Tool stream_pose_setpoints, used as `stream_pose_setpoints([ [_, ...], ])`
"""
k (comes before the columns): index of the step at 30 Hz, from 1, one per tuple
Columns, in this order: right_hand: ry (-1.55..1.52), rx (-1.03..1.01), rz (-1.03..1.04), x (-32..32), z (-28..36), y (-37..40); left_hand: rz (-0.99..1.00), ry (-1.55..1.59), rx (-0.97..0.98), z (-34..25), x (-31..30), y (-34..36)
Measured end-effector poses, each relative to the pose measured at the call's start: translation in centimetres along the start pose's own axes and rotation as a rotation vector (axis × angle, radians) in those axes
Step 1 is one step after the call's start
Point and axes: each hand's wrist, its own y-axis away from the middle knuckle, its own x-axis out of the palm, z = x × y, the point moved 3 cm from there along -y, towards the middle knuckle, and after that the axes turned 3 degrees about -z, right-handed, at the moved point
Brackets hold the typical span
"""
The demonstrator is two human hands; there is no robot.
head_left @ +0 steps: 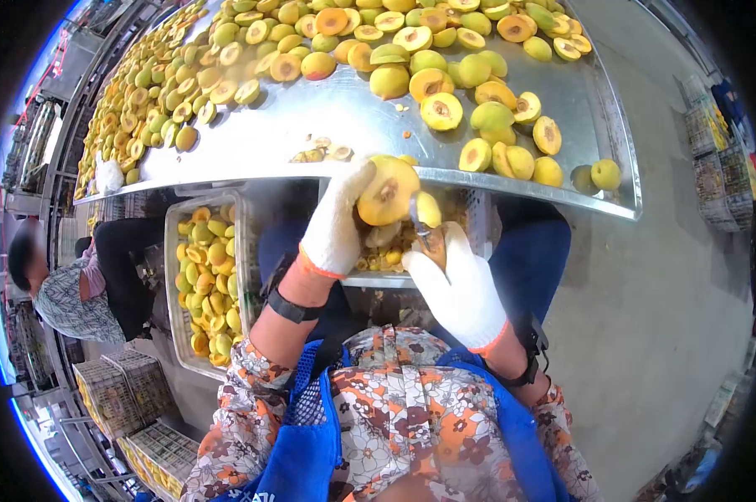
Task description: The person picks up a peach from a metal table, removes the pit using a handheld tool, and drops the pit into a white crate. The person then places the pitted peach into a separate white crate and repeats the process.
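In a white glove, my left hand [336,219] grips a halved yellow fruit [388,191], its cut face up, above the table's near edge. My right hand [460,289], also gloved, is closed round the brown handle of a small pitting tool [430,243]. The tool's metal end touches the right side of the fruit, and a yellow piece [428,209] sits at that end. Below both hands is a crate of scraps [386,258], partly hidden by them. Small scraps [321,151] lie on the metal table [353,113] just beyond my left hand.
Many halved fruits [428,84] cover the table's far and left parts. A white crate of fruit halves [206,284] stands left of my legs. Another person [76,293] sits at the far left, near stacked crates [123,389]. More crates [719,159] stand at the right.
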Motion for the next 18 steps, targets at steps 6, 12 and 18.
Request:
stream_pose_setpoints([
  [6,0.411,-0.497,0.014,1.3,-0.7,0.8,0.151,-0.118,0.11,2.0,-1.4,0.3],
  [12,0.44,-0.355,0.01,2.0,-0.8,1.3,0.044,-0.29,0.055,1.7,-1.9,1.0],
  [18,0.466,-0.254,0.017,2.2,-0.6,1.6,0.009,-0.23,0.031,2.0,-2.3,1.2],
])
